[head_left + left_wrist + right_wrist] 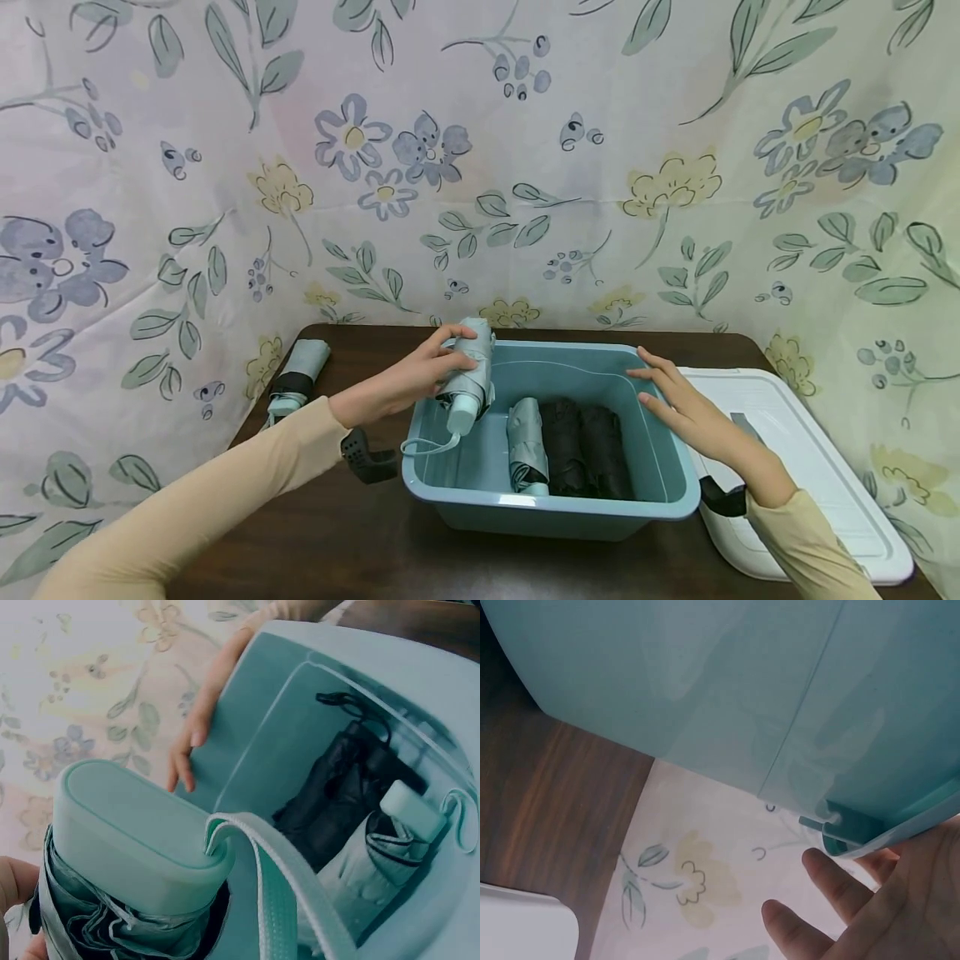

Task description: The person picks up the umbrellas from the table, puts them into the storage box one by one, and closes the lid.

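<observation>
My left hand (405,379) grips a folded light blue-grey umbrella (472,379) over the left end of a teal plastic bin (555,502). Its pale handle end points down toward me, and a wrist strap (281,892) loops from it. Inside the bin, another light folded umbrella (527,442) lies beside two black folded umbrellas (564,446), side by side. At the bin's right rim, my right hand (693,417) rests with its fingers (840,889) extended and apart, holding nothing.
A third light folded umbrella (303,367) with a black band lies at the table's back left. To the right of the bin, partly under my right forearm, is a white lid (817,475). Flower-patterned cloth (525,167) hangs behind the dark wooden table (322,533).
</observation>
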`<state>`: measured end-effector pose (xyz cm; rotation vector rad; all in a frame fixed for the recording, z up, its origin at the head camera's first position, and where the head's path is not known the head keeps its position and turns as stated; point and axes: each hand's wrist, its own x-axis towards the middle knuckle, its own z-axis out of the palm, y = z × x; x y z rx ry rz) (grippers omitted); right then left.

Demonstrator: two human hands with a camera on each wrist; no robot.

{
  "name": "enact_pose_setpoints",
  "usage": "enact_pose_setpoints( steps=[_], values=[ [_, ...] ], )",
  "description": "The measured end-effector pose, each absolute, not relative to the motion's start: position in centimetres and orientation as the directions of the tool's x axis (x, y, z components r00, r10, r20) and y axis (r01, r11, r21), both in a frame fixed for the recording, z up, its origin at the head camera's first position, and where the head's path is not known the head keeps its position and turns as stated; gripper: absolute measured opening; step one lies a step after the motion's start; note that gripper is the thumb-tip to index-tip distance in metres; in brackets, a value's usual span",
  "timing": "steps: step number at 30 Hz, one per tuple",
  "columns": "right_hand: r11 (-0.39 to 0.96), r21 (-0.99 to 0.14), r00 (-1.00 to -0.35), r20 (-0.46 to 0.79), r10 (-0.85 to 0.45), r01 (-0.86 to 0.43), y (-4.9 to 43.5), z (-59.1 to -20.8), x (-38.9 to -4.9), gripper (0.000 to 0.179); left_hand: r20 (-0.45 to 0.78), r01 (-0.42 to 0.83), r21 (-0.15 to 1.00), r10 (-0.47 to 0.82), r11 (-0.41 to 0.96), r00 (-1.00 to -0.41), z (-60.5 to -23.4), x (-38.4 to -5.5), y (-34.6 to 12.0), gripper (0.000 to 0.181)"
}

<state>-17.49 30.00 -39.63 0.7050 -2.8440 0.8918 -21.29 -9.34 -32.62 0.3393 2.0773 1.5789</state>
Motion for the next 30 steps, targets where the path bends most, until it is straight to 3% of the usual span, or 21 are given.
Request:
enact_pose_setpoints(
  steps=[11,19,30],
  values=[
    [0.723,-0.524,-0.891,0.208,-0.403,-0.450,30.1,-39.7,-17.5,0.040,-0.255,-0.119,0.947,0.473,0.299,-0.843,-32.5,-21.0,-7.4,0.040],
    [0.721,-0.525,-0.889,0.207,-0.407,-0.452,30.0,-39.6,-17.6,0.040,-0.344,-0.230,0.929,0.448,0.289,-0.825,-33.3,-20.5,-6.5,0.039],
    [0.718,-0.532,-0.891,0.202,-0.406,-0.448,30.0,-39.7,-17.6,0.040,-0.378,-0.263,0.918,0.457,0.296,-0.805,-35.1,-20.7,-5.0,0.039]
  ],
)
